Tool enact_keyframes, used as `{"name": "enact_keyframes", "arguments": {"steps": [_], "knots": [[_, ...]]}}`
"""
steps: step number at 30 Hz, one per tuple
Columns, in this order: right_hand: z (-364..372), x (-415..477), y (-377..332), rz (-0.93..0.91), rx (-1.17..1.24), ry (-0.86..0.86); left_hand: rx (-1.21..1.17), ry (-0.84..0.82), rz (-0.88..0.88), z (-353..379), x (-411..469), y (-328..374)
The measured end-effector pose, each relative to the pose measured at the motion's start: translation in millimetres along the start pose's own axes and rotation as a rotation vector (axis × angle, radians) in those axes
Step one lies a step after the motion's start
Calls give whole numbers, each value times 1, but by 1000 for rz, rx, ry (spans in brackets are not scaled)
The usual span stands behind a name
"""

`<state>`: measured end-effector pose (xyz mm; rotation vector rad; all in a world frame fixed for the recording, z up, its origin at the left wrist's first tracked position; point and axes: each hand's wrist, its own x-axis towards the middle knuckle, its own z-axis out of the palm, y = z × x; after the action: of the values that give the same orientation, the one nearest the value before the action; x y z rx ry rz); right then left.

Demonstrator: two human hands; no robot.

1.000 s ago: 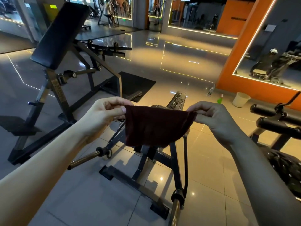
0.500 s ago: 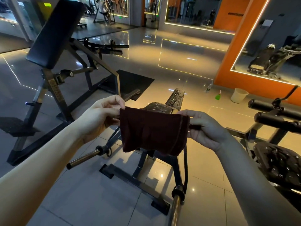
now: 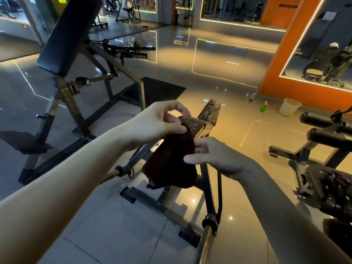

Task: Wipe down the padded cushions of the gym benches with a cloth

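Note:
A dark maroon cloth (image 3: 171,162) hangs folded in front of me, above a black machine frame. My left hand (image 3: 158,122) pinches its top edge between thumb and fingers. My right hand (image 3: 209,157) lies against the cloth's right side with straight fingers; whether it holds the fabric is hidden behind the fold. A black padded cushion (image 3: 68,33) slopes upward on the machine at the upper left. Black roller pads (image 3: 331,138) and a dark seat cushion (image 3: 331,189) are at the right edge.
A chrome bar (image 3: 205,242) juts toward me at the bottom middle. Textured footplates (image 3: 211,111) sit behind the cloth. On the tiled floor by the orange wall (image 3: 274,69) stand a white bin (image 3: 288,107), a green spray bottle (image 3: 262,108) and a clear bottle (image 3: 251,98).
The cloth, held stretched wide between both hands, has been brought together and now hangs folded from my left hand. My right hand let go of its corner and moved left against the fabric.

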<state>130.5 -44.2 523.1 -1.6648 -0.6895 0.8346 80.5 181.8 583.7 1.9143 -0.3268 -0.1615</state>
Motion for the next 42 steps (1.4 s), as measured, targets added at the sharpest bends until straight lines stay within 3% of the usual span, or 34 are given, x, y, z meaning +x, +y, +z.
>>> {"name": "enact_keyframes", "arguments": {"steps": [3, 8, 12, 15, 19, 25, 30, 36, 42], "knots": [[8, 3, 4, -57, -24, 145, -25, 121, -83, 1, 16, -12], [-15, -2, 15, 68, 67, 181, -454, 333, -387, 36, 23, -89], [-35, -3, 40, 115, -11, 168, -652, 203, -713, 93, 9, -145], [-50, -8, 56, 106, 109, 171, -885, 151, -673, 126, 10, -153], [-68, -17, 73, 83, 266, 193, -1010, 314, -549, 146, 28, -141], [-92, -28, 88, 122, 210, 357, -849, 462, -546, 151, 54, -129], [-93, -25, 101, 144, 64, 614, -524, 573, -482, 155, 70, -113], [-98, -19, 102, 61, -15, 476, -242, 396, -453, 139, 78, -105], [-95, -2, 88, -16, -334, 532, 141, 293, -367, 109, 83, -115]]}}
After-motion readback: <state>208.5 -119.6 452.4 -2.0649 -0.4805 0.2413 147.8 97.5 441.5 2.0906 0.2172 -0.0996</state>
